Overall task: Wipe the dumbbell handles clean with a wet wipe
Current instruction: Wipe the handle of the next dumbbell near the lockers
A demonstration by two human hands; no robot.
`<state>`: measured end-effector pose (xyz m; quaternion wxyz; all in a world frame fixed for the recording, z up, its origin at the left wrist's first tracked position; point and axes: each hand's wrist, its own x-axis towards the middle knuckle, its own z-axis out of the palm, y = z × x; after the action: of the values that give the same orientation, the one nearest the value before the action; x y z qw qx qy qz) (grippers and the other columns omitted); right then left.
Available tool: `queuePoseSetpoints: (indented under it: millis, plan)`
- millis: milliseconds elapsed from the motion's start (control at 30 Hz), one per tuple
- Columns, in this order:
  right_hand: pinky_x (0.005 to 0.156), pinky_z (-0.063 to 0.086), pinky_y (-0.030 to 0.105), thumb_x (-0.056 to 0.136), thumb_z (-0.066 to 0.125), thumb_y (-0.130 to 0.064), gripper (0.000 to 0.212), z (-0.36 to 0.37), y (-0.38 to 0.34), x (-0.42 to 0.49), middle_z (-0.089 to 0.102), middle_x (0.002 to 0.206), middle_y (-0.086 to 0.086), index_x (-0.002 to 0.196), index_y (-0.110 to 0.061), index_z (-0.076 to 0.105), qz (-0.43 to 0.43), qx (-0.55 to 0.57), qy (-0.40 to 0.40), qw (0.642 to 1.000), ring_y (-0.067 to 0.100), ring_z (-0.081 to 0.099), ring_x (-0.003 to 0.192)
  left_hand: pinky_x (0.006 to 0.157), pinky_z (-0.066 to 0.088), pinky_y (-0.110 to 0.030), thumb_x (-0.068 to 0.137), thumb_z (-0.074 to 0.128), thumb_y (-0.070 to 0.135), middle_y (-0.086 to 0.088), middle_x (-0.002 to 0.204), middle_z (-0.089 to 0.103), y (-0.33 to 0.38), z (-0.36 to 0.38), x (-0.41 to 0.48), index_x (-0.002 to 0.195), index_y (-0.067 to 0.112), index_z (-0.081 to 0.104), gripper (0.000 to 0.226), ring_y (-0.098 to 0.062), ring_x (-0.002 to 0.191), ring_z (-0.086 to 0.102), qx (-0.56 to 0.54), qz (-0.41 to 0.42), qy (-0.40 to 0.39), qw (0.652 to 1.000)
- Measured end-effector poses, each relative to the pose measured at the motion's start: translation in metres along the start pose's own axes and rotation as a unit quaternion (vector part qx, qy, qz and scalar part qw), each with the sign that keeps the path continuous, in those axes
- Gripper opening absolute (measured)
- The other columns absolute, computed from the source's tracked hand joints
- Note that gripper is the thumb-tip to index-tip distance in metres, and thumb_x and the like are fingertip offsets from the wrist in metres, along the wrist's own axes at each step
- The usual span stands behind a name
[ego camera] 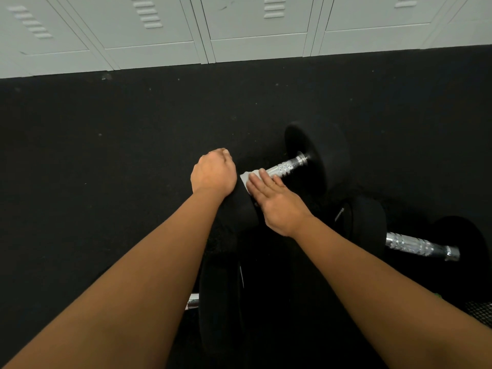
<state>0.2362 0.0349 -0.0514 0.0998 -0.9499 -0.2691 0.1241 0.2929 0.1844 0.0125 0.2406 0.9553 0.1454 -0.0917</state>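
Observation:
A black dumbbell lies on the dark floor with its knurled chrome handle [286, 166] running up to the right into the far weight head [314, 153]. My right hand [277, 201] lies over the near end of that handle, fingers straight, pressing a white wet wipe [246, 177] against it. My left hand [214, 173] curls over the top of the near weight head [241, 206]; its fingertips are hidden. A second dumbbell with a chrome handle [415, 246] lies to the right.
A third dumbbell's black head [221, 302] and a bit of chrome bar [193, 302] sit low between my forearms. Pale grey lockers [239, 30] line the far wall. Black rubber flooring [106, 155] spreads to the left. A mesh item [482, 312] shows at the right edge.

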Motion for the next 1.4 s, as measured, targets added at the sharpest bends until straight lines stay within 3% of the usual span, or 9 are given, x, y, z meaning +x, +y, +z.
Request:
queuePoseSetpoints:
  millis: [167,400,567,800,900,1033,1200,1400]
  plan:
    - [0.117,-0.010,0.035,0.103,0.024,-0.024,0.053,0.004,0.007,-0.006,-0.001,0.160,0.007,0.151,-0.009,0.007,0.065,0.027,0.031,0.997,0.025,-0.011,0.146,0.070,0.036,-0.033,0.101,0.027,0.031,-0.005,0.087,0.058,-0.001,0.000,0.008,0.106,0.012,0.062,0.040,-0.020,0.076,0.048,-0.001,-0.010,-0.008,1.000]
    - [0.117,-0.007,0.037,0.102,0.028,-0.022,0.054,-0.001,0.002,0.012,0.002,0.160,0.006,0.151,-0.009,0.010,0.009,0.013,0.008,1.000,0.026,-0.007,0.147,0.070,0.035,-0.032,0.102,0.028,0.031,-0.003,0.088,0.056,0.000,-0.003,0.011,0.112,0.013,0.061,0.039,-0.016,0.069,0.046,-0.001,-0.011,-0.015,1.000]
    - [0.119,-0.006,0.038,0.103,0.026,-0.022,0.053,0.004,0.003,0.003,0.001,0.160,0.008,0.151,-0.007,0.009,0.076,0.039,0.037,0.996,0.027,-0.008,0.146,0.072,0.035,-0.032,0.101,0.028,0.031,-0.004,0.092,0.058,-0.002,-0.002,0.013,0.111,0.013,0.062,0.039,-0.018,0.078,0.045,-0.002,-0.007,-0.015,1.000]
    - [0.116,-0.010,0.036,0.097,0.030,-0.013,0.058,0.003,-0.005,0.007,0.000,0.160,0.007,0.151,-0.009,0.008,0.021,0.017,0.008,1.000,0.027,-0.009,0.146,0.071,0.034,-0.032,0.101,0.029,0.031,-0.004,0.094,0.058,-0.002,-0.004,0.020,0.116,0.012,0.060,0.039,-0.012,0.067,0.043,-0.008,-0.009,-0.029,1.000]
    - [0.117,-0.009,0.037,0.102,0.026,-0.018,0.054,0.000,0.004,0.010,-0.001,0.160,0.007,0.151,-0.009,0.006,0.056,0.021,0.018,0.998,0.025,-0.009,0.146,0.075,0.036,-0.033,0.101,0.030,0.031,-0.009,0.109,0.063,-0.003,-0.004,0.024,0.112,0.013,0.062,0.039,-0.023,0.086,0.052,-0.012,-0.006,-0.031,0.999]
    - [0.119,-0.007,0.037,0.103,0.024,-0.022,0.053,0.004,0.002,-0.001,-0.002,0.160,0.008,0.151,-0.008,0.005,0.087,0.026,0.027,0.995,0.025,-0.010,0.146,0.077,0.036,-0.034,0.100,0.030,0.031,-0.011,0.113,0.063,-0.004,-0.004,0.025,0.114,0.012,0.062,0.040,-0.031,0.103,0.057,-0.018,-0.012,-0.029,0.999]
    - [0.117,-0.008,0.036,0.096,0.032,-0.012,0.061,-0.003,-0.003,0.017,-0.001,0.160,0.007,0.151,-0.009,0.006,0.029,0.008,0.001,1.000,0.026,-0.009,0.146,0.075,0.037,-0.033,0.101,0.030,0.032,-0.010,0.109,0.064,-0.004,-0.002,0.024,0.113,0.013,0.062,0.039,-0.027,0.094,0.056,-0.008,-0.005,-0.025,1.000]
    - [0.119,-0.005,0.038,0.102,0.026,-0.016,0.054,-0.001,0.001,0.011,0.000,0.160,0.009,0.151,-0.006,0.006,0.113,0.037,0.029,0.992,0.027,-0.009,0.146,0.072,0.036,-0.034,0.100,0.029,0.031,-0.008,0.096,0.062,-0.007,0.001,0.023,0.099,0.013,0.062,0.037,-0.022,0.081,0.050,-0.010,0.002,-0.023,1.000]
